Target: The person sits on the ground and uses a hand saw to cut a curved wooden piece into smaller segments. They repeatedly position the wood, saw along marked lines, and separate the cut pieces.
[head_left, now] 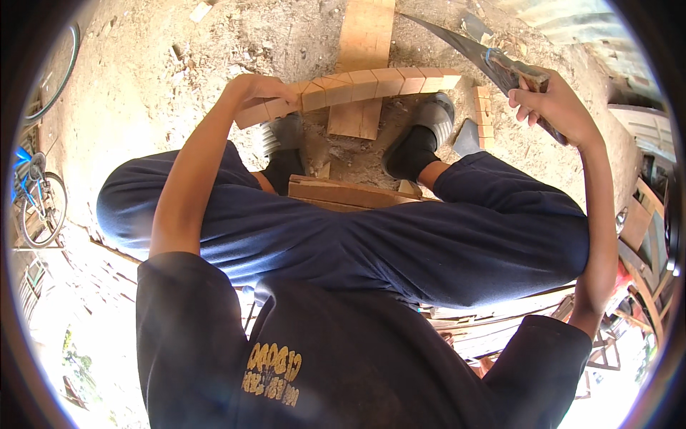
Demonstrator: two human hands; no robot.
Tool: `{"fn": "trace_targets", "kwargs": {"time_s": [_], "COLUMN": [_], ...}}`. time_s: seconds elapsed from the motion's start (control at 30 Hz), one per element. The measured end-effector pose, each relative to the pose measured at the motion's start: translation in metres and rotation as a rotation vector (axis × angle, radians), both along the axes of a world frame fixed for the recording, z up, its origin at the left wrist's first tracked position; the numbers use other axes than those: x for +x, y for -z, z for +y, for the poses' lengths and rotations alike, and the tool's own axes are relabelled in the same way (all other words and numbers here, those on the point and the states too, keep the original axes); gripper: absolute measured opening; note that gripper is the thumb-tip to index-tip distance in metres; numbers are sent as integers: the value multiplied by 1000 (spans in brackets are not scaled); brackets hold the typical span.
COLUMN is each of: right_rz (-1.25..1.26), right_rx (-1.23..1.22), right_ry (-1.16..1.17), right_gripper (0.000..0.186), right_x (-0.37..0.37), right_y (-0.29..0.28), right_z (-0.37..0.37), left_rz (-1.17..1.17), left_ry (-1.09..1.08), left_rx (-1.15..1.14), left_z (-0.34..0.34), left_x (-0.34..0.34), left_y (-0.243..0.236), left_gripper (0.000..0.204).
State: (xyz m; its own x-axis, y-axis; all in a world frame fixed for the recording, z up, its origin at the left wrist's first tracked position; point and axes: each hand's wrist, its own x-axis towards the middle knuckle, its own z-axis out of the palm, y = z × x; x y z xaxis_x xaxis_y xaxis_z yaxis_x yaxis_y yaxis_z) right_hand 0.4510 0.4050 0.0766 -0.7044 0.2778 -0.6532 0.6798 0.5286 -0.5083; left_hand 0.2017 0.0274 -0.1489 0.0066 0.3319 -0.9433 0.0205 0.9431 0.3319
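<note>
Left hand (261, 87)'s curled round the left end of that line-marked wood strip (364, 86), which crosses over the plank (366, 36); right hand (549, 104) grips a handsaw (494, 66). I'd pin it tight before sawing.

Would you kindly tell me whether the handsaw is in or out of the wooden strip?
Out: ground shows between the handsaw and the wooden strip.

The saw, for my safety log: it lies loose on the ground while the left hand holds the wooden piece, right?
No, not loose: the head view shows the right hand gripping the saw. The left hand does hold the wooden piece.
</note>
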Motion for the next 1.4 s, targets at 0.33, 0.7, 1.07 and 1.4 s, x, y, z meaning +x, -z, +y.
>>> {"fn": "trace_targets", "kwargs": {"time_s": [0.33, 0.7, 1.07, 1.4], "right_rz": [-3, 7, 9, -9], "right_rx": [-19, -14, -38, -31], "right_ry": [0, -21, -30, -43], "right_gripper": [24, 25, 24, 22], "right_x": [-3, -2, 1, -1], "right_y": [2, 1, 0, -1], "right_z": [5, 1, 4, 2], "left_rz": [416, 564, 887, 859], "left_ry": [359, 307, 542, 508], "left_rx": [157, 306, 360, 458], "left_z": [0, 5, 17, -3], "left_x": [-30, 9, 7, 10], "left_y": [33, 7, 3, 42], "left_gripper": [95, 66, 63, 62]}}
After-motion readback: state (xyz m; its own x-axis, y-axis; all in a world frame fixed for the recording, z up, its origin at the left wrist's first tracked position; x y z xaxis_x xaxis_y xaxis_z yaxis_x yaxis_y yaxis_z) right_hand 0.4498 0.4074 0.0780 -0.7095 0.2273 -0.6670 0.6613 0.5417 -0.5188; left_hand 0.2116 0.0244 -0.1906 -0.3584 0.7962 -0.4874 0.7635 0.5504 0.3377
